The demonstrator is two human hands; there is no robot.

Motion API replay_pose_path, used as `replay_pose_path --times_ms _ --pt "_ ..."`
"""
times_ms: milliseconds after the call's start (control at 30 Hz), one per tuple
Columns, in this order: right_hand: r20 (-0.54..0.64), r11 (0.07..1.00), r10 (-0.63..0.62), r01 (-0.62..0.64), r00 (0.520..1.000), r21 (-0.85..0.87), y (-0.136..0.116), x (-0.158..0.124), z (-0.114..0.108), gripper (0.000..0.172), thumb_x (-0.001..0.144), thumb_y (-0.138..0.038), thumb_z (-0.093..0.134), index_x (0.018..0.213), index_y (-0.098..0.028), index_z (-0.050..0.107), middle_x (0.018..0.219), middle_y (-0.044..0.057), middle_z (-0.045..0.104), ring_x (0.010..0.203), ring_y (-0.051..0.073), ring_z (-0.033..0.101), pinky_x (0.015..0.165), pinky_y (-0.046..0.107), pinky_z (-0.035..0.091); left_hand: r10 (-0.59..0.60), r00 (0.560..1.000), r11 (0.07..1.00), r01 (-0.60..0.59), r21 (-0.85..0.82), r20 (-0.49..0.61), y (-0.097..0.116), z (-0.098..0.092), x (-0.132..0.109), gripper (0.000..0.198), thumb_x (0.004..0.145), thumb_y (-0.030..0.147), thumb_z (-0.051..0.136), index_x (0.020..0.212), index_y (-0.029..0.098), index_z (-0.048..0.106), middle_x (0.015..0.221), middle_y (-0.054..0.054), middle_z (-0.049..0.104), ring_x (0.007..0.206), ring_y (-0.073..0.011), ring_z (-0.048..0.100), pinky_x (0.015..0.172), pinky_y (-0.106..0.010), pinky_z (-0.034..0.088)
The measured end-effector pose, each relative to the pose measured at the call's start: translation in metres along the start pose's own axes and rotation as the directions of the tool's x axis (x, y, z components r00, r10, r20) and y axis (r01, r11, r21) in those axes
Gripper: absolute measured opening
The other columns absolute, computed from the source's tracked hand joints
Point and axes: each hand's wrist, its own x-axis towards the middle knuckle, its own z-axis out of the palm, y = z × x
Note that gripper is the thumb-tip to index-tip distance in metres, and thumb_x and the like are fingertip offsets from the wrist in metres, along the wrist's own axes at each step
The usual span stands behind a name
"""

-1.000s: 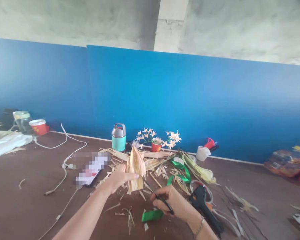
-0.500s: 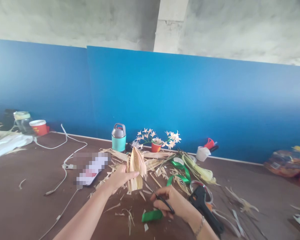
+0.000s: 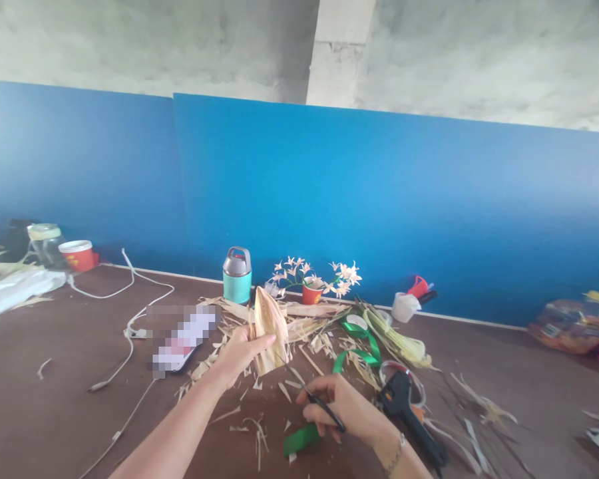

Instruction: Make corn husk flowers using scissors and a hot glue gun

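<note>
A pale dry corn husk [image 3: 271, 326] stands nearly upright, pinched between the thumb and fingers of my left hand [image 3: 244, 356]. My right hand [image 3: 329, 406] is closed on scissors [image 3: 324, 404] with dark handles. Their thin blades point up and left to the lower edge of the husk; whether they touch it cannot be made out. Beneath my right hand lies a piece of green ribbon [image 3: 299, 439]. Husk scraps [image 3: 259, 432] are scattered on the brown table [image 3: 104, 372] around both hands.
A black glue gun [image 3: 404, 412] and a tape roll [image 3: 416, 386] lie right of my right hand. Behind are a turquoise flask [image 3: 237, 286], husk flowers in a red cup [image 3: 312, 291], and a green ribbon roll [image 3: 359, 329]. A phone [image 3: 187, 339] and white cables [image 3: 130, 319] lie left.
The husk has tilted its tip left, and its lower edge now slants. My right hand and the scissors have shifted slightly left. A small scrap shows below the husk.
</note>
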Motion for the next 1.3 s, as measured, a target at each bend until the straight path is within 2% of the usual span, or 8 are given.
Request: replay_pose_path --times_ms 233,467,767,900,1033,1200,1300 --pt "-0.01 1.0 0.02 -0.02 1.0 -0.005 -0.001 0.0 0.001 0.024 0.067 -0.026 0.062 0.085 -0.012 0.066 0.046 -0.005 0.055 0.031 0.003 0.037 0.031 0.014 0.03 0.001 1.0 0.999 0.0 -0.047 0.013 0.008 0.005 -0.004 0.031 0.067 0.033 0.068 0.092 0.013 0.068 0.08 -0.007 0.074 0.082 -0.0261 0.067 0.07 -0.03 0.05" --pt "-0.016 1.0 0.004 -0.004 1.0 -0.005 -0.002 -0.001 0.001 0.02 0.068 -0.026 0.062 0.082 -0.012 0.066 0.044 -0.006 0.053 0.03 0.003 0.034 0.031 0.014 0.027 0.028 1.0 0.999 -0.028 -0.036 0.008 0.003 0.004 -0.003 0.03 0.068 0.033 0.067 0.09 0.013 0.068 0.079 -0.006 0.073 0.08 -0.025 0.067 0.069 -0.03 0.05" --pt "-0.088 0.997 -0.031 0.024 0.996 -0.076 0.006 0.004 0.002 0.017 0.068 -0.025 0.061 0.078 -0.012 0.068 0.042 -0.006 0.049 0.032 0.003 0.034 0.031 0.014 0.024 0.017 1.0 1.0 -0.017 -0.01 -0.025 0.003 0.006 -0.004 0.031 0.069 0.036 0.067 0.089 0.013 0.068 0.075 -0.006 0.073 0.077 -0.0238 0.067 0.065 -0.027 0.049" --pt "-0.108 0.994 -0.073 0.063 0.991 -0.091 -0.001 0.001 0.003 0.018 0.068 -0.026 0.06 0.076 -0.012 0.068 0.042 -0.006 0.047 0.036 0.004 0.033 0.035 0.015 0.027 0.001 0.999 0.997 -0.004 -0.071 -0.047 0.003 0.008 -0.004 0.033 0.068 0.036 0.068 0.092 0.013 0.069 0.075 -0.006 0.073 0.073 -0.0228 0.067 0.062 -0.027 0.05" --pt "-0.114 0.994 -0.072 0.062 0.991 -0.091 -0.004 0.0 0.003 0.02 0.068 -0.029 0.061 0.076 -0.011 0.068 0.042 -0.006 0.045 0.038 0.004 0.033 0.038 0.016 0.028 -0.014 0.995 0.992 0.002 -0.124 -0.099 -0.001 0.01 -0.001 0.034 0.064 0.037 0.071 0.086 0.011 0.069 0.071 -0.007 0.072 0.068 -0.0229 0.067 0.057 -0.027 0.05" --pt "-0.138 0.996 -0.075 0.067 0.988 -0.062 -0.005 0.001 0.006 0.022 0.066 -0.03 0.063 0.076 -0.01 0.068 0.041 -0.006 0.043 0.04 0.005 0.034 0.039 0.016 0.027 0.017 0.997 0.974 -0.035 -0.225 -0.08 -0.006 0.013 -0.001 0.036 0.065 0.038 0.071 0.088 0.01 0.069 0.07 -0.008 0.072 0.066 -0.023 0.067 0.058 -0.029 0.052" --pt "-0.161 0.998 -0.059 0.053 0.985 -0.046 -0.005 0.003 0.008 0.023 0.064 -0.03 0.066 0.074 -0.01 0.068 0.039 -0.007 0.041 0.039 0.005 0.033 0.039 0.017 0.026 0.003 0.994 0.969 -0.03 -0.247 -0.108 -0.006 0.015 -0.003 0.036 0.065 0.037 0.071 0.089 0.01 0.07 0.071 -0.009 0.073 0.064 -0.0227 0.067 0.055 -0.028 0.051"
